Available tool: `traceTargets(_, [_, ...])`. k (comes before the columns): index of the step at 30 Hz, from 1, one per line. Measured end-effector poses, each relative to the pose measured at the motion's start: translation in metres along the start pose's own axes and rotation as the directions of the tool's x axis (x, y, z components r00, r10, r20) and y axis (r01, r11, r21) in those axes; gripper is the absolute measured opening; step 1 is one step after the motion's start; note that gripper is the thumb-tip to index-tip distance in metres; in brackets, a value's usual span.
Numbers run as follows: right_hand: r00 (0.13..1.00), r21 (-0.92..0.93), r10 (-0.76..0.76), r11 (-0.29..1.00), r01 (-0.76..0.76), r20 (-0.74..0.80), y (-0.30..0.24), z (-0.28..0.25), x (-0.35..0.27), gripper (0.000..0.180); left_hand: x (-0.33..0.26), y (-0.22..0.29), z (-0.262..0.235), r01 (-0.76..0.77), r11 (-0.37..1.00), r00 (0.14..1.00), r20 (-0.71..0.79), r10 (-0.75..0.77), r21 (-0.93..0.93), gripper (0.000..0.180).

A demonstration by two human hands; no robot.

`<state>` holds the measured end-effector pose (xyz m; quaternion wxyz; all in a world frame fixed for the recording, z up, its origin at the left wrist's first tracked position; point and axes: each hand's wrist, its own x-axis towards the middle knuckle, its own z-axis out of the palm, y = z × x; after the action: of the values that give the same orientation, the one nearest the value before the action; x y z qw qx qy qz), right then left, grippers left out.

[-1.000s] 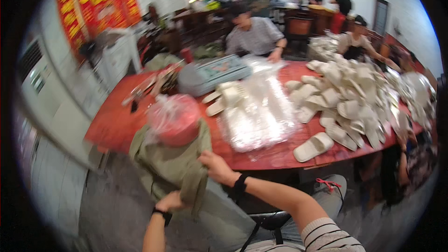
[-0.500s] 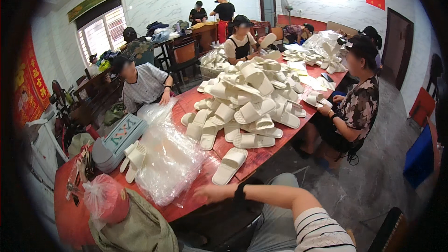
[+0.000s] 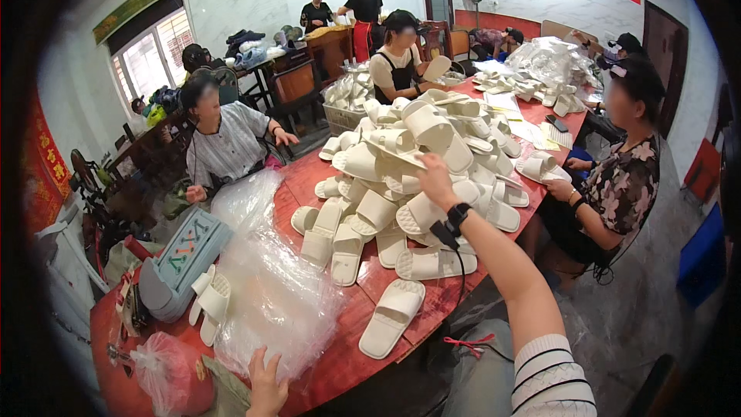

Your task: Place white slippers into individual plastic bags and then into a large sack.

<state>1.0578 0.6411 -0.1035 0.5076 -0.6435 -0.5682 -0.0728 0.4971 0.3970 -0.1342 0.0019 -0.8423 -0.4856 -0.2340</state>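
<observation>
A large heap of cream slippers (image 3: 421, 205) rises in the middle of the red table. My right hand (image 3: 438, 183), with a dark watch on its wrist, reaches into the heap, fingers closed at the end of a slipper (image 3: 390, 144) near the top. At the near edge my left hand (image 3: 266, 382) has its fingers apart, beside a stack of clear plastic bags (image 3: 282, 293). Whether it touches the bags I cannot tell. One single slipper (image 3: 392, 318) lies on the table in front of the heap. A pair of slippers (image 3: 210, 305) rests left of the bags.
A grey-blue plastic stool (image 3: 185, 255) and a red bundle in a thin bag (image 3: 174, 374) are at the left. Co-workers sit around the table, one at the right holding a slipper (image 3: 543, 167). A phone (image 3: 556, 123) and papers lie farther back.
My right hand has swung from the table's near edge up into the slipper heap. My left hand has come into view by the bags. The co-worker at the left has lifted their hands.
</observation>
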Motion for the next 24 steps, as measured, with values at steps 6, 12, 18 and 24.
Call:
traceTargets(6, [0.956,-0.505,0.233,0.855,-0.115,0.176,-0.006,0.009,0.071,0.087,0.033,-0.024,0.030,0.162,0.978,0.937,0.288,-0.195,0.133,0.069])
traceTargets(12, [0.907,-0.442,0.369,0.861,-0.251,0.203,-0.030,0.073,0.112,0.056,0.018,-0.037,0.044,0.354,0.922,0.767,0.515,-0.383,0.157,0.083])
traceTargets(18, [0.994,-0.055,-0.053,0.997,0.048,-0.092,0.001,0.069,0.116,0.031,0.026,-0.033,0.043,0.342,0.931,0.797,0.486,-0.359,0.126,0.081])
traceTargets(24, [0.991,0.339,-0.134,0.932,0.125,0.004,-0.108,0.000,0.042,0.035,0.012,-0.046,0.047,0.276,0.954,0.908,0.358,-0.218,-0.120,0.075])
